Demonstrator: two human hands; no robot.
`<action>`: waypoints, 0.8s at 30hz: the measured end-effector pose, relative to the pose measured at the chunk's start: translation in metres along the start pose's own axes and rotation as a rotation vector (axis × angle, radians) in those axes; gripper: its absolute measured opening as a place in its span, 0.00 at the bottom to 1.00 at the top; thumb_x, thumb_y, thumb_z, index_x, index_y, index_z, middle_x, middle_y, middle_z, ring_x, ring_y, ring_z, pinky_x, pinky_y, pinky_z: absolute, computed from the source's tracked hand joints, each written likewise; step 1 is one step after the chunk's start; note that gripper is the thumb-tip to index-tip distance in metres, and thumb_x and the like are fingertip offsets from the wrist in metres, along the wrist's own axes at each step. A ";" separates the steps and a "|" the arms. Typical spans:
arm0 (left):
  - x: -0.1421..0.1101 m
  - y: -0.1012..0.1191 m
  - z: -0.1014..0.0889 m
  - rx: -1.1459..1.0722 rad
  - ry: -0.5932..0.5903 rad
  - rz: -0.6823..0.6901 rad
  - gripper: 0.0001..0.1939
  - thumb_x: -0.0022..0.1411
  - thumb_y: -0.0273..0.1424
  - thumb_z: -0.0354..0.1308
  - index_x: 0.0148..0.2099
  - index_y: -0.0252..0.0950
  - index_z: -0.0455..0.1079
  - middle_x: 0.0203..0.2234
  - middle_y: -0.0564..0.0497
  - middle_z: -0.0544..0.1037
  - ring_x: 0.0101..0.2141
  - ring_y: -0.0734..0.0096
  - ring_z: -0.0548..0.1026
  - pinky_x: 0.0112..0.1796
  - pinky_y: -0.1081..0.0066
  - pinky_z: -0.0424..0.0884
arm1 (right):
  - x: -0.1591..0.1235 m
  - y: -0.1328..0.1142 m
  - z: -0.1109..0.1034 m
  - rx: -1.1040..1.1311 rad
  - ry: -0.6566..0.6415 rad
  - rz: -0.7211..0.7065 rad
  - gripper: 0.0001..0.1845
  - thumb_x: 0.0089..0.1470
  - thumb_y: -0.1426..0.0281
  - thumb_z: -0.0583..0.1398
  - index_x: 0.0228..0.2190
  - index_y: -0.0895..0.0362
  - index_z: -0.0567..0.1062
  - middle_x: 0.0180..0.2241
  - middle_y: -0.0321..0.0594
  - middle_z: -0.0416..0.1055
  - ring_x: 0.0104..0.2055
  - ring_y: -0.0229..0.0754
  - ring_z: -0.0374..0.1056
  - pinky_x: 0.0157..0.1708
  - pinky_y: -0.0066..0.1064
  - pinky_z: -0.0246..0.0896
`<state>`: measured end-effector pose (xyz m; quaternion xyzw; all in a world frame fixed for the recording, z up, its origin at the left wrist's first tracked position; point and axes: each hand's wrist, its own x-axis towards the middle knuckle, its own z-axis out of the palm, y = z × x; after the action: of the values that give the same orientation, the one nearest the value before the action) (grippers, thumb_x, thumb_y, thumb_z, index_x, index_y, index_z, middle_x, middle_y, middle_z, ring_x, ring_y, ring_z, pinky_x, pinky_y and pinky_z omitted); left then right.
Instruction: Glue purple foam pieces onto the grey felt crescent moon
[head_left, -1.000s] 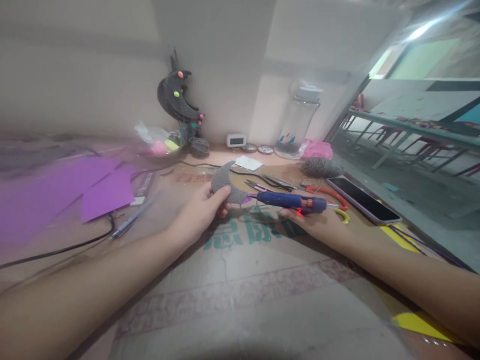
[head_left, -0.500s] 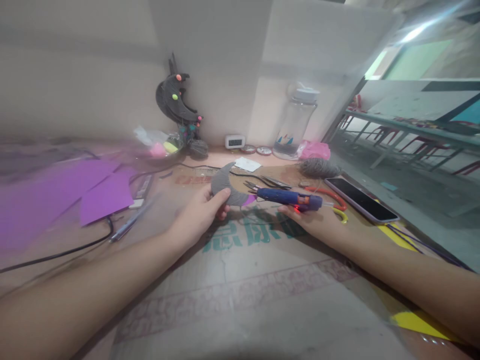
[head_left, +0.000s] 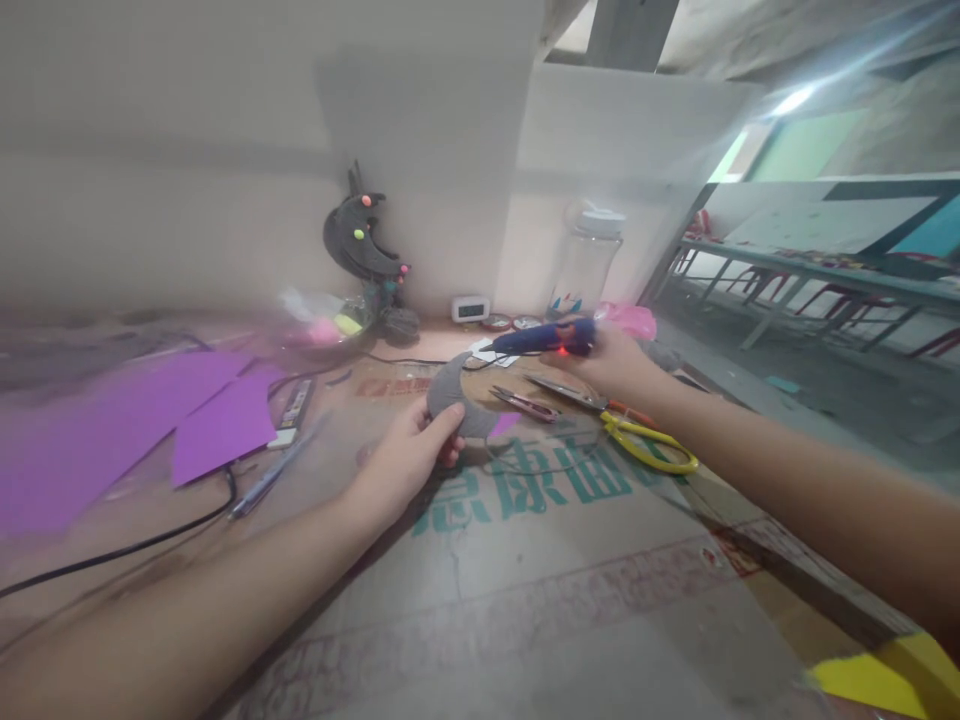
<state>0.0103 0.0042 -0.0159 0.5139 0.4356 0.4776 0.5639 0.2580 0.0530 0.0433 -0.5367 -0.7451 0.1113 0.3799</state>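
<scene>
Between the thumb and fingers of my left hand [head_left: 420,435] is a crescent moon [head_left: 459,400] wound in grey yarn. A bare purple tip [head_left: 506,423] shows at its lower right end. My right hand [head_left: 615,358] is closed around a blue hot glue gun [head_left: 536,341] with a small red light lit. The gun's nozzle points left, above and apart from the crescent. Below the gun lie small thread snips [head_left: 525,402] and scissors [head_left: 652,445] with yellow and orange handles.
A finished-looking dark crescent [head_left: 356,240] with coloured balls leans on the wall. A small clock [head_left: 471,309] and a clear bottle [head_left: 589,260] stand at the back. Purple sheets [head_left: 225,420], a pen [head_left: 266,480] and a black cable [head_left: 150,543] lie left.
My right hand has lifted the glue gun up and away from the crescent's tip, uncovering the snips and scissors. My left hand keeps its hold. The view has tilted up slightly.
</scene>
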 end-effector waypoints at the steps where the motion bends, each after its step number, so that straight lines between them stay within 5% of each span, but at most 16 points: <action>1: 0.000 0.000 0.000 0.000 0.002 0.001 0.17 0.53 0.42 0.63 0.33 0.35 0.65 0.18 0.58 0.70 0.19 0.79 0.66 0.23 0.77 0.62 | 0.016 0.005 0.004 -0.073 -0.017 0.060 0.16 0.48 0.62 0.67 0.38 0.57 0.77 0.37 0.44 0.79 0.41 0.51 0.74 0.44 0.40 0.68; 6: 0.000 -0.001 0.001 0.013 0.009 -0.008 0.17 0.53 0.43 0.63 0.34 0.35 0.65 0.18 0.58 0.70 0.19 0.79 0.65 0.23 0.78 0.62 | 0.080 0.037 0.032 -0.139 -0.024 0.140 0.15 0.56 0.65 0.63 0.44 0.59 0.76 0.44 0.47 0.78 0.45 0.47 0.73 0.47 0.36 0.66; 11: -0.001 0.000 0.000 0.002 0.004 -0.032 0.18 0.54 0.44 0.63 0.35 0.35 0.66 0.18 0.58 0.70 0.19 0.79 0.65 0.23 0.78 0.62 | 0.094 0.059 0.053 -0.195 -0.088 0.207 0.14 0.57 0.66 0.62 0.42 0.63 0.77 0.40 0.50 0.79 0.40 0.47 0.74 0.42 0.32 0.66; 18: 0.001 -0.004 0.000 -0.020 -0.015 -0.021 0.17 0.55 0.44 0.62 0.34 0.35 0.65 0.18 0.58 0.70 0.18 0.80 0.65 0.22 0.78 0.61 | 0.074 0.056 0.024 -0.337 -0.095 0.193 0.19 0.57 0.61 0.61 0.41 0.64 0.79 0.41 0.54 0.79 0.41 0.52 0.74 0.40 0.35 0.66; 21: 0.003 -0.005 0.000 -0.027 -0.026 -0.005 0.16 0.55 0.43 0.62 0.35 0.35 0.65 0.19 0.58 0.69 0.19 0.80 0.65 0.22 0.78 0.61 | 0.043 0.029 0.003 -0.378 0.000 0.035 0.19 0.61 0.61 0.57 0.47 0.59 0.76 0.48 0.49 0.76 0.49 0.51 0.71 0.48 0.38 0.62; 24: 0.004 -0.005 0.000 -0.021 -0.051 0.007 0.16 0.56 0.43 0.61 0.35 0.35 0.65 0.18 0.58 0.69 0.18 0.80 0.65 0.22 0.78 0.60 | -0.005 -0.002 -0.012 -0.422 0.167 -0.427 0.18 0.63 0.62 0.55 0.49 0.55 0.75 0.36 0.44 0.78 0.35 0.45 0.73 0.37 0.35 0.65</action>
<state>0.0112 0.0076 -0.0212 0.5216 0.4140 0.4709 0.5786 0.2651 0.0446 0.0507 -0.4424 -0.8138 -0.1727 0.3348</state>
